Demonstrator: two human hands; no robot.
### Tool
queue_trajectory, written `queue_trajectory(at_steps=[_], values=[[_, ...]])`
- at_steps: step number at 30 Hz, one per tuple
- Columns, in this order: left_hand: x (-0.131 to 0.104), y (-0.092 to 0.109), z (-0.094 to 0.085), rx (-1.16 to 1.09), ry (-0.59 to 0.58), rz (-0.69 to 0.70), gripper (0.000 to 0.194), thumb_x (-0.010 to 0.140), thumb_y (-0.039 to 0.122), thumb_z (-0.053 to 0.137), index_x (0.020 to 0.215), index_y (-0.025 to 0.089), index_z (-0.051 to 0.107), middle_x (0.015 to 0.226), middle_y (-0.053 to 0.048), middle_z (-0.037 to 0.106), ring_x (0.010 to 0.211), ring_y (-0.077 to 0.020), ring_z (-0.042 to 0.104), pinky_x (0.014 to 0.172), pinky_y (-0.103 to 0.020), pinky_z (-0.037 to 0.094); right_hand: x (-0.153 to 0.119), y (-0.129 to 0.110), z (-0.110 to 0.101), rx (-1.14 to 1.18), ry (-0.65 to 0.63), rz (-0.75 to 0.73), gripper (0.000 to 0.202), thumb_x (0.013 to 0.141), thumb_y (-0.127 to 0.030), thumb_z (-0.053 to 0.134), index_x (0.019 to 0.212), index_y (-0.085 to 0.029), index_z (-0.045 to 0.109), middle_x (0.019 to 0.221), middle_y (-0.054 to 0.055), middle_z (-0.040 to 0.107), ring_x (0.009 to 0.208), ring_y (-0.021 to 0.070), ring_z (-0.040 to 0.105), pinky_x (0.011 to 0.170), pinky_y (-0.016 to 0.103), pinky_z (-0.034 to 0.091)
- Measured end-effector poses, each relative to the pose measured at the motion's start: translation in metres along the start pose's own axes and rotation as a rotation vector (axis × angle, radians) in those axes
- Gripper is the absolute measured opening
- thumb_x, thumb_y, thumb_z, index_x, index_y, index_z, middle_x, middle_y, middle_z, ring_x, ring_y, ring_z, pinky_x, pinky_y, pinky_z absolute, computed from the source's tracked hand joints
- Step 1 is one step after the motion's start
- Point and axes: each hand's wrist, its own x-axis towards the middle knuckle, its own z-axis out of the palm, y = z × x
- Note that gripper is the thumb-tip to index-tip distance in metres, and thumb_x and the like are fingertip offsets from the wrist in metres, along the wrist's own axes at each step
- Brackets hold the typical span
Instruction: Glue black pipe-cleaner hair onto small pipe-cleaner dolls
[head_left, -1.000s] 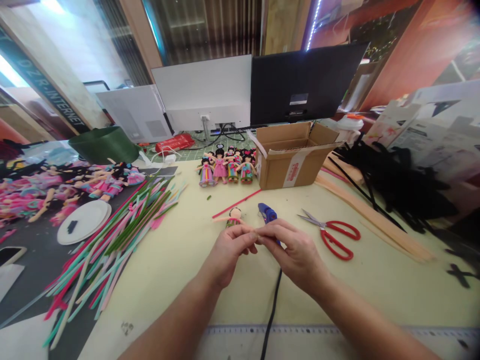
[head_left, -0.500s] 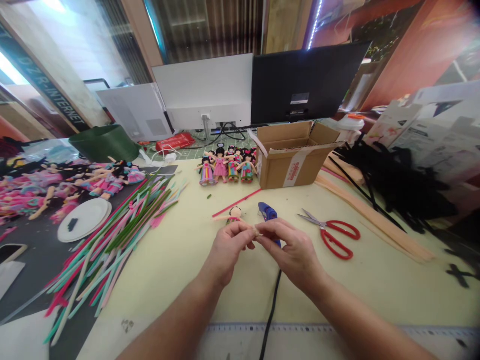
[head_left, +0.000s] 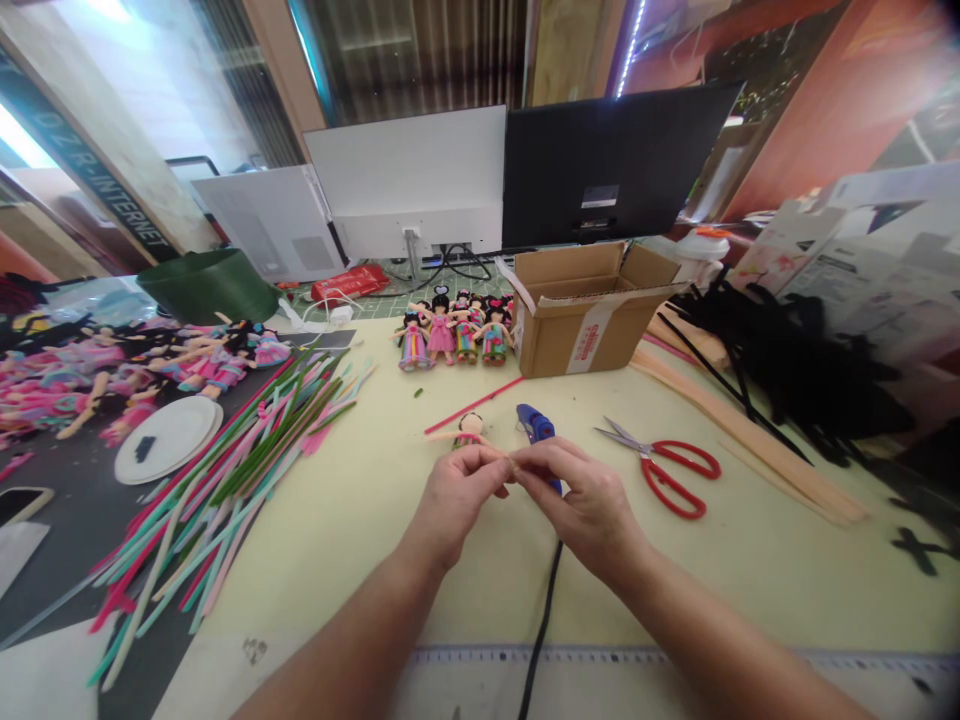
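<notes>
A small pipe-cleaner doll (head_left: 471,426) with dark hair and peach arms is just beyond my left hand (head_left: 463,497), which hides its lower part. My left hand is closed in a pinch and appears to hold the doll by its arm on the right side. Thumb and forefinger of my right hand (head_left: 579,497) are pinched together and meet my left fingertips; the small bit between them cannot be made out. Partly behind my right hand lies a blue tool (head_left: 535,424), apparently a glue gun, its black cord (head_left: 544,620) running toward me. Red-handled scissors (head_left: 667,465) lie open to the right.
Finished dolls (head_left: 442,335) stand by an open cardboard box (head_left: 585,335). A red pipe cleaner (head_left: 476,405) lies nearer. Coloured pipe cleaners (head_left: 247,470), a white plate (head_left: 180,430) and more dolls (head_left: 82,385) are left. Peach strips (head_left: 742,425) and black pipe cleaners (head_left: 795,360) are right.
Both hands stay nearly in place. The right fingers shift slightly against the left fingertips, and a little more of the doll's body shows. Everything else is unmoved.
</notes>
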Motion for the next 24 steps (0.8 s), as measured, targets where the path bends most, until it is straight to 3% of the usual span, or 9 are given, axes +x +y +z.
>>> queue_trajectory(at_steps=[11, 14, 19, 24], values=[[-0.0034, 0.0065, 0.0004, 0.182, -0.009, 0.036, 0.021, 0.078, 0.034, 0.066, 0.073, 0.014, 0.068, 0.070, -0.002, 0.063, 0.064, -0.0114, 0.054, 0.063, -0.024, 0.045, 0.0000, 0.0038, 0.0029, -0.016, 0.028, 0.004, 0.011, 0.088, -0.016, 0.057, 0.082, -0.020, 0.065, 0.077, 0.002, 0.064, 0.073, 0.0144, 0.060, 0.068, 0.026, 0.047], [-0.0029, 0.0052, -0.0018, 0.203, -0.015, 0.058, 0.019, 0.078, 0.033, 0.067, 0.076, 0.014, 0.068, 0.070, -0.001, 0.062, 0.065, -0.0119, 0.054, 0.064, -0.024, 0.044, 0.0007, 0.0046, 0.0039, 0.105, 0.033, 0.107, 0.006, 0.086, -0.021, 0.061, 0.086, -0.020, 0.066, 0.078, 0.002, 0.064, 0.070, 0.0142, 0.060, 0.066, 0.026, 0.048], [-0.0032, 0.0017, -0.0041, 0.292, 0.006, 0.151, 0.019, 0.081, 0.033, 0.064, 0.078, 0.015, 0.067, 0.074, -0.002, 0.062, 0.067, -0.0121, 0.053, 0.065, -0.025, 0.043, 0.0026, 0.0022, 0.0040, 0.417, -0.012, 0.344, 0.016, 0.081, -0.032, 0.066, 0.088, -0.017, 0.066, 0.074, 0.002, 0.067, 0.068, 0.0145, 0.061, 0.061, 0.025, 0.049], [-0.0050, 0.0014, -0.0019, 0.437, 0.029, 0.276, 0.020, 0.084, 0.033, 0.061, 0.076, 0.016, 0.065, 0.077, -0.002, 0.062, 0.070, -0.0131, 0.053, 0.065, -0.025, 0.042, 0.0032, 0.0021, 0.0026, 0.414, -0.007, 0.377, 0.016, 0.080, -0.033, 0.067, 0.081, -0.017, 0.067, 0.070, 0.001, 0.066, 0.064, 0.0131, 0.057, 0.058, 0.024, 0.046]])
